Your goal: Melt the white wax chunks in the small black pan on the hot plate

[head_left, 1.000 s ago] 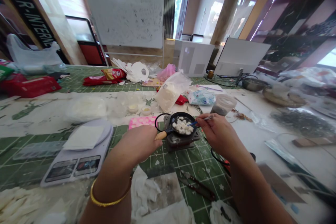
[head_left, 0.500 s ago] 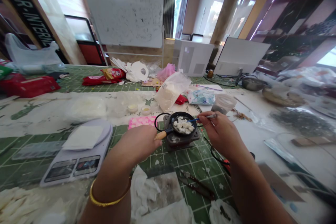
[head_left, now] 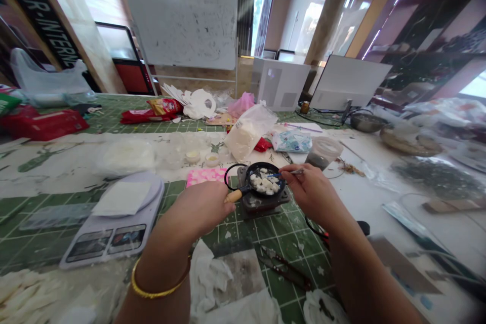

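White chunks (head_left: 264,186) are sitting in the small black pan (head_left: 255,168), just left of the right hand (head_left: 316,190), so I'm calling that one nearer. It's pinching a blue stick (head_left: 275,175) that's pointing left into them. Meanwhile the left hand (head_left: 205,207) is gripping the wooden handle (head_left: 233,196), which is running near-left. I'm not making out the stick's tip or most left fingers.

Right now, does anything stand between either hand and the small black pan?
Nothing visible does. The left hand grips the wooden handle of the black pan, and the right hand holds a blue-ended tool reaching in among the white pieces.
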A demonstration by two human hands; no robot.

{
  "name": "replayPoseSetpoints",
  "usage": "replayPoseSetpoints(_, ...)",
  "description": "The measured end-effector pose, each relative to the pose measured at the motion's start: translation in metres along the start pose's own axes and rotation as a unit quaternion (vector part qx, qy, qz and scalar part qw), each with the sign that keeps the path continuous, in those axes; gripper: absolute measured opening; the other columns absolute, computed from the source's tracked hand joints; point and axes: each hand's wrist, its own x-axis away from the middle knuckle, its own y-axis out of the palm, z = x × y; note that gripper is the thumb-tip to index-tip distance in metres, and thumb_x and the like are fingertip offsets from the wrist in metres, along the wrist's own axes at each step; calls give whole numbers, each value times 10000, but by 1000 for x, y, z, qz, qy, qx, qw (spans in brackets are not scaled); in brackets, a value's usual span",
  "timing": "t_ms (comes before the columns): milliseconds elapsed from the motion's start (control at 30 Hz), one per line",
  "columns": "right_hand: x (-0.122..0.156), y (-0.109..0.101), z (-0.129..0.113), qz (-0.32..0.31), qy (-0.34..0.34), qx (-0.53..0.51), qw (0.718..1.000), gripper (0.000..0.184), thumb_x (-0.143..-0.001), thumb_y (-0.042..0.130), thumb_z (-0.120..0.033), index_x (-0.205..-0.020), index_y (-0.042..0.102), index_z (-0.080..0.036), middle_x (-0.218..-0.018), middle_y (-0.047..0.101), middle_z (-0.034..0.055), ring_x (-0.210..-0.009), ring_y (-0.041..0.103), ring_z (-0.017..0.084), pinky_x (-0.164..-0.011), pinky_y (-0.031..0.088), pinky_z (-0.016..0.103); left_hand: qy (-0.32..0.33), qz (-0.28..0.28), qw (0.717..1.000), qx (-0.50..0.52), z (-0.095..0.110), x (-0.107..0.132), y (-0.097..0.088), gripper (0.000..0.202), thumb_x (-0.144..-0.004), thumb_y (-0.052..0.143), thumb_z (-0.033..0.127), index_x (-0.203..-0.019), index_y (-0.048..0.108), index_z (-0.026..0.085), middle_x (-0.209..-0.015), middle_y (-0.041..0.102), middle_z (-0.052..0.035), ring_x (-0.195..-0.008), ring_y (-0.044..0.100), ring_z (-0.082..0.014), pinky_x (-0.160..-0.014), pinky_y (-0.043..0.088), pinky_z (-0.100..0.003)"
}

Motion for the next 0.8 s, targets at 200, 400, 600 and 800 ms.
replayPoseSetpoints(200,1,-2,3,17,2,-7,1000,283,-849,366,-313,-932,612,-201,-815,642,38,-801,544,171,-724,365,283,4,8,1000,-1,-1,1,0,319,-741,392,438,-632,548,183,-662,615,-47,-547,529,-165,-452,266,-260)
replayPoseSetpoints(400,1,-6,8,28,13,33,999,288,-850,359,-316,-821,614,-185,-820,641,40,-771,543,167,-714,354,284,8,4,1000,-4,-1,0,1,324,-743,392,439,-647,562,180,-667,614,-51,-554,528,-166,-460,270,-263)
replayPoseSetpoints(600,1,-7,9,-8,11,44,999,289,-854,341,-309,-808,599,-189,-780,637,38,-748,546,165,-704,348,279,4,0,1000,-7,-2,-1,2,344,-745,393,462,-660,574,181,-674,613,-49,-546,523,-159,-466,278,-263)
replayPoseSetpoints(800,1,-9,9,-7,20,54,998,298,-850,340,-303,-784,599,-172,-726,626,58,-752,545,182,-718,347,303,6,4,1000,2,-1,1,0,364,-742,381,471,-668,578,174,-683,617,-60,-557,531,-163,-463,280,-258)
